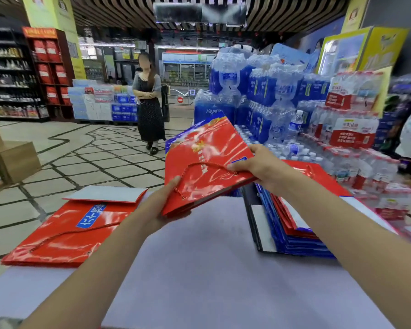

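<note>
Red gift bag (pixel 207 160): folded flat, held in the air over the desk (pixel 199 269), far end tilted up. Its near edge runs between the hands. Left hand (pixel 161 200) grasps the low near corner, thumb on top. Right hand (pixel 261 167) pinches the higher right corner by the cord handle (pixel 199 166).

A flat red bag (pixel 67 231) lies on the desk to the left, closer to the left hand. The stack of bags (pixel 294 224) sits under the right forearm.

Left fingers are hidden beneath the bag. Print is lost in glare. Cannot tell whether one bag or several are held.
</note>
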{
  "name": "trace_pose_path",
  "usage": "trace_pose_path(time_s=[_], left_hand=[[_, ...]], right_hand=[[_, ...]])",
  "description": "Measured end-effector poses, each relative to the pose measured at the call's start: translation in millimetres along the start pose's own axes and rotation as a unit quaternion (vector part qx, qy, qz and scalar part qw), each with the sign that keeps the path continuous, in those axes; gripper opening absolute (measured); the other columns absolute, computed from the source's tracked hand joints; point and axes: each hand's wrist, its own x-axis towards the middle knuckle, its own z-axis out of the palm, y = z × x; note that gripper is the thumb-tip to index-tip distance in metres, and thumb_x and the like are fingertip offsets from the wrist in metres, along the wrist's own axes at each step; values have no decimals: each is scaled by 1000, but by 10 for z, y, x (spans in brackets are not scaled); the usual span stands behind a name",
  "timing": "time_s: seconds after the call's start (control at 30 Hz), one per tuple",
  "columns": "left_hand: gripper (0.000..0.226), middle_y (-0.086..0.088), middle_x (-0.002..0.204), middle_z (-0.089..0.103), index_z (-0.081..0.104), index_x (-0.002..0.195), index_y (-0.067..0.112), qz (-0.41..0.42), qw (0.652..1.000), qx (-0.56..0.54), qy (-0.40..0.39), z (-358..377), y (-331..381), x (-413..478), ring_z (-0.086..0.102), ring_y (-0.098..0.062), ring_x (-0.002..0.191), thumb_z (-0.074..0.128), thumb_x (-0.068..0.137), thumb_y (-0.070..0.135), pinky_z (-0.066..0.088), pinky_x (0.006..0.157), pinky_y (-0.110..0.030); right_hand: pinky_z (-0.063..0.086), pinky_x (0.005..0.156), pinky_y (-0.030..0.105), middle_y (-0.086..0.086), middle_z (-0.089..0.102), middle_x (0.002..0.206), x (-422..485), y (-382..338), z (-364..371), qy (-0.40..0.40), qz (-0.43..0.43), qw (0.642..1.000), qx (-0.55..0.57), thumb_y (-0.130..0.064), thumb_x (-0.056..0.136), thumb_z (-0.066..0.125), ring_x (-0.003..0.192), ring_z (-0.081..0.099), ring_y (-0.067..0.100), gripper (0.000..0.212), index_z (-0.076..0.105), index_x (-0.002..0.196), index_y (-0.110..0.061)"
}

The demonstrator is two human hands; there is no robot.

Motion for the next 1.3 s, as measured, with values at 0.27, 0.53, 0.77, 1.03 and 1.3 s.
trace_pose_path(time_s=[0.27, 0.53, 0.77, 1.03, 1.3], left_hand=[[20, -8, 83, 74, 63, 103, 13, 71, 996, -3, -46, 1336, 333, 31, 71, -23, 66, 71, 87, 22, 61, 57, -41], [50, -11, 103, 71, 66, 107, 7, 111, 974, 197, 3, 2398, -398, 233, 68, -27, 89, 83, 68, 33, 56, 81, -40], [49, -5, 103, 69, 65, 105, 12, 143, 887, 436, 53, 2484, -866, 78, 64, -26, 93, 70, 78, 53, 51, 75, -32], [59, -6, 123, 45, 54, 121, 13, 129, 879, 452, 79, 2519, -972, -10, 58, -22, 91, 66, 83, 56, 43, 70, -29], [37, 9, 100, 62, 59, 114, 21, 232, 875, 424, -27, 1825, -365, -95, 58, -7, 91, 60, 90, 49, 49, 80, -28]], right_hand=[[59, 56, 30, 18, 72, 98, -241, -175, -1187, 88, -38, 995, 27, 5, 71, 79, 64, 71, 21, 48, 62, 115, 0], [57, 60, 18, 10, 62, 113, -678, 553, -2114, 206, 36, 976, -60, 5, 80, 73, 77, 62, 16, 52, 56, 128, -7], [50, 78, 31, 4, 64, 117, -840, 1165, -2343, 190, 139, 966, -106, -10, 76, 82, 87, 65, 17, 70, 50, 138, -9], [42, 87, 32, 9, 54, 137, -1008, 1168, -2284, 180, 185, 939, -228, -36, 82, 76, 102, 53, 20, 63, 54, 138, -16], [39, 86, 26, -2, 65, 115, -901, 711, -1516, 265, -52, 898, -346, -40, 91, 64, 100, 54, 9, 41, 65, 123, -15]])
